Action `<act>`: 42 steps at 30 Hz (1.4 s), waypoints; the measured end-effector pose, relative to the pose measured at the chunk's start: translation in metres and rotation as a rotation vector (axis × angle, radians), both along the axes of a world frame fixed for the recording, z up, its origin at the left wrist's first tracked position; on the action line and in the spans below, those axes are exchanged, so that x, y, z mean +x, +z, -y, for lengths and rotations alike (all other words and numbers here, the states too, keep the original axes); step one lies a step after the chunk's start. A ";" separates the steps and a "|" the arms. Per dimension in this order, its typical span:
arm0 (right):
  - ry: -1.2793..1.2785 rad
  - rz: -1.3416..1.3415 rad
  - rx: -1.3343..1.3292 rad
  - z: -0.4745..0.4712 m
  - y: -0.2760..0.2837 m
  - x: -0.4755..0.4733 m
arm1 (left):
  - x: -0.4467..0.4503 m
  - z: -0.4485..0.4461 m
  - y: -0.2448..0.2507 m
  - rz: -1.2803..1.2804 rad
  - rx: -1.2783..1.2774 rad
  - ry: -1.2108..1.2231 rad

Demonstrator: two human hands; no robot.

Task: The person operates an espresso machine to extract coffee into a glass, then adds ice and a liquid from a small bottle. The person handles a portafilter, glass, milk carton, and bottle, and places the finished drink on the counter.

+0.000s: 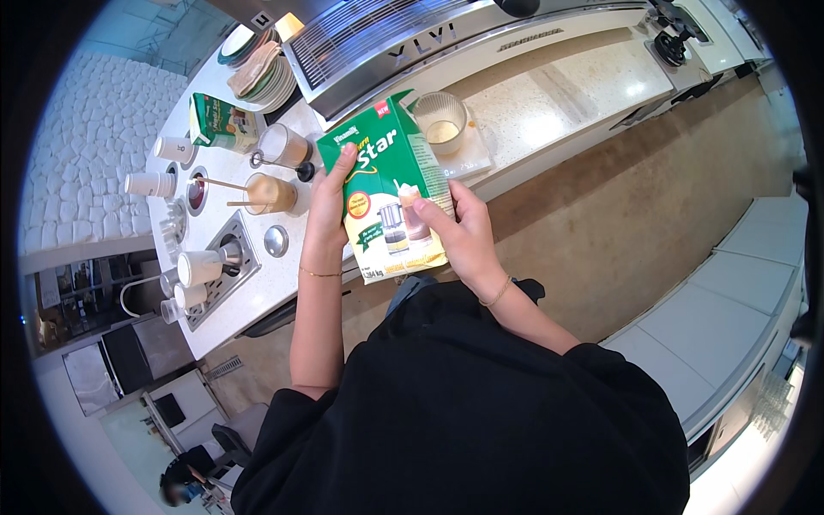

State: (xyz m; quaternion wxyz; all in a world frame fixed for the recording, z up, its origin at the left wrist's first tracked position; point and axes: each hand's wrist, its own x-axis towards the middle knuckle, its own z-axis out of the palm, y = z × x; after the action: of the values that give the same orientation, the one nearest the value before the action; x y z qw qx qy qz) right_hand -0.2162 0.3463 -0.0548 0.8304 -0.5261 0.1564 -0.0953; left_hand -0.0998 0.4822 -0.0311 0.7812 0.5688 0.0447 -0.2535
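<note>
Both hands hold a green and white carton of sweetened condensed creamer upright before me, over the counter's front edge. My left hand grips its left side, thumb on the front; my right hand grips the lower right side. Just behind the carton, a ribbed glass with pale contents at its bottom stands on a white digital scale. To the left are a glass of tan liquid with wooden sticks, and a tilted ribbed glass by a whisk-like tool. A second green carton lies farther back.
An espresso machine spans the counter's back. Stacked plates and paper cups stand left. White cups sit by a metal rinser tray. A round metal tamper or lid lies nearby. Another person is at lower left.
</note>
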 end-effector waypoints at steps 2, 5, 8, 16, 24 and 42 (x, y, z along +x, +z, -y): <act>0.001 -0.003 -0.005 0.000 -0.001 0.000 | 0.000 0.000 0.000 0.019 0.017 0.008; -0.003 -0.005 -0.014 0.000 -0.002 0.001 | 0.000 0.002 0.000 0.041 0.033 0.022; -0.004 -0.003 -0.005 0.000 0.000 0.001 | 0.000 0.002 0.002 0.050 0.044 0.020; -0.003 -0.012 0.001 0.000 0.000 0.001 | 0.000 0.003 0.003 0.051 0.054 0.015; -0.045 0.038 -0.010 -0.001 0.003 0.000 | 0.000 0.005 -0.002 -0.033 0.001 0.032; 0.003 0.056 -0.199 0.005 0.018 -0.009 | 0.000 0.007 -0.005 -0.123 -0.113 0.024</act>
State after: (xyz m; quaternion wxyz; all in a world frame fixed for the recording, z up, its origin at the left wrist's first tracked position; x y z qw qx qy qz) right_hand -0.2254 0.3414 -0.0373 0.7783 -0.6034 0.1219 -0.1240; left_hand -0.0995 0.4748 -0.0361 0.8109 0.5064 0.0851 -0.2806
